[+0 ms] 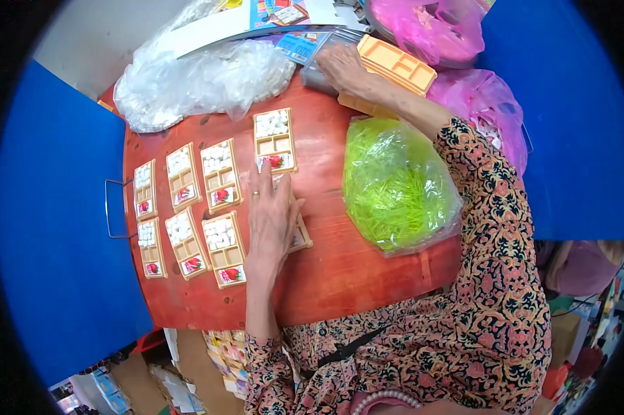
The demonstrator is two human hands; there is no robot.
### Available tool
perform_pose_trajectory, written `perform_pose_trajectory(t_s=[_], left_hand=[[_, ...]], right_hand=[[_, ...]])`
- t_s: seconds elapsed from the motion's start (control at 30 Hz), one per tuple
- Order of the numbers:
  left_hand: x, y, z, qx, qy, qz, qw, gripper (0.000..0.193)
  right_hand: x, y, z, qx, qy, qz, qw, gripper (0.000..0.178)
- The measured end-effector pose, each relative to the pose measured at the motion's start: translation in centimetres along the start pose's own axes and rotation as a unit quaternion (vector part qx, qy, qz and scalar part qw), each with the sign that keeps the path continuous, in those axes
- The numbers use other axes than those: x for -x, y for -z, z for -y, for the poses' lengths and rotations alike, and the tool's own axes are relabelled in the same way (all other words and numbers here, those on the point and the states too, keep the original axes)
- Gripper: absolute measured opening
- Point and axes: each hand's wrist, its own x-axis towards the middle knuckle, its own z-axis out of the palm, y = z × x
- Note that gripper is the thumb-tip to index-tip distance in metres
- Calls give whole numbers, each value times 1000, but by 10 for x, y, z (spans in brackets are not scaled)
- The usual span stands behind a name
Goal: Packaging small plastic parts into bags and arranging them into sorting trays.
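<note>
My left hand [270, 218] lies palm down with its fingers apart. Its fingertips reach the red strawberry picture at the near end of a small tan compartment tray [274, 144], which has white pieces in its far section. Under the hand is another tan tray [301, 235], mostly covered. Farther off, my right hand [341, 63] dips into a grey see-through plastic box [315, 77]; its fingertips are hidden there. Beside that hand is a stack of orange compartment trays [398, 63].
More filled trays [220, 235] stand in two rows on the left of the red table [332, 277]. A bag of thin green strips [402, 187] lies at right. A clear bag of white pieces [201, 83], pink bags [481, 104] and printed cards [298, 47] crowd the far side.
</note>
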Motion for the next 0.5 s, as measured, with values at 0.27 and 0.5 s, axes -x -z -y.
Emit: perform_pose_trajectory(t_s=[0.27, 0.5], left_hand=[[-18, 4, -17, -24, -2, 3, 1000, 36], [-8, 5, -17, 30, -13, 6, 999, 39]], right_hand=[[-4, -13, 0, -7, -34, 60, 998, 13], [4, 0, 4, -83, 29, -80, 993, 12]])
